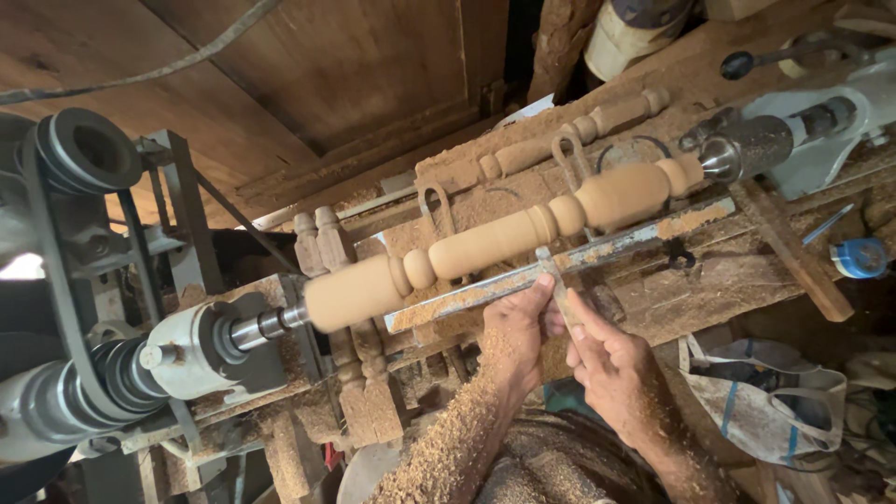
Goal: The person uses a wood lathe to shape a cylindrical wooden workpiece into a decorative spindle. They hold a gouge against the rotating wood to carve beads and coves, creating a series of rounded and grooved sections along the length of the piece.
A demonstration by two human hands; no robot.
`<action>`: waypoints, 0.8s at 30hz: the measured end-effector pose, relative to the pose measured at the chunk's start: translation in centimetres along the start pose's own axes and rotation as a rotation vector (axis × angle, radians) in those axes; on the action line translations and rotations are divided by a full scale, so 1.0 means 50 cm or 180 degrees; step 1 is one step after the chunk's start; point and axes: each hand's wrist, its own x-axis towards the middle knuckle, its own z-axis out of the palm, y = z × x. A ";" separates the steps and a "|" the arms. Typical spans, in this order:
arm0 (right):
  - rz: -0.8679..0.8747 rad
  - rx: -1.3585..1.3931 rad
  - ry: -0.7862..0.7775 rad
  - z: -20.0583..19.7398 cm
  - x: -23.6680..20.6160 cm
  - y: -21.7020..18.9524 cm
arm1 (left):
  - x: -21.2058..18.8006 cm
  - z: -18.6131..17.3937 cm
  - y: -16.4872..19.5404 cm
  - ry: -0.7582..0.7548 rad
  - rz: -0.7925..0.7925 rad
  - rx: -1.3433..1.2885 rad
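A turned wooden spindle [504, 238] is mounted on a lathe, held between the headstock [201, 350] at lower left and the tailstock [756, 145] at upper right. It runs diagonally across the view, with beads and swellings cut along its length. Just below it and parallel lies a long metal tool rest [616, 245], dusted with sawdust.

A chisel [557, 289] is held in both hands, its tip laid over the tool rest and brought up against the spindle near the middle. The left hand [513, 327] is closed around the blade close to the rest, thumb and fingers pinched on the metal. The right hand [611, 369] is wrapped around the lower part of the tool, fingers curled shut on it. Both forearms are coated with sawdust.

A second turned spindle [569, 131] lies on the bench behind the lathe. A belt [56, 271] is looped over stepped pulleys at far left. At the right edge a small blue round object [861, 258] is seen, and below it a pale sack with blue stripes [775, 406]; no label can be made out on either.
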 end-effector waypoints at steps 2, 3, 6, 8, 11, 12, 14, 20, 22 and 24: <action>-0.0055 -0.0180 -0.0002 -0.002 0.000 -0.004 | -0.002 -0.003 0.002 0.0071 -0.0055 0.0067; -0.0090 -0.0255 -0.0005 -0.002 -0.001 -0.005 | -0.002 -0.003 0.003 0.0114 -0.0079 0.0102; -0.0196 -0.0364 -0.0041 0.005 0.000 0.000 | -0.004 -0.007 0.009 0.0100 -0.0094 0.0037; -0.0230 -0.0287 -0.0029 0.008 0.002 0.004 | -0.006 -0.008 0.011 0.0068 -0.0052 0.0035; -0.0178 -0.0162 -0.0008 0.013 0.003 0.009 | -0.010 -0.021 0.016 0.0095 -0.0014 0.0093; -0.0144 -0.0272 -0.0006 0.013 0.004 0.010 | -0.009 -0.022 0.015 0.0103 -0.0009 0.0114; -0.0104 -0.0333 -0.0040 0.013 0.004 0.011 | -0.009 -0.029 0.013 0.0050 0.0065 0.0066; -0.0125 -0.0631 -0.0119 0.011 0.004 0.013 | -0.005 -0.046 0.011 -0.0093 -0.0004 -0.0055; -0.0280 -0.0566 -0.0174 0.014 0.006 0.014 | -0.005 -0.049 0.011 -0.0077 0.0064 -0.0015; -0.0183 -0.0503 -0.0154 0.018 0.007 0.013 | -0.005 -0.048 0.011 0.0062 0.0126 0.0110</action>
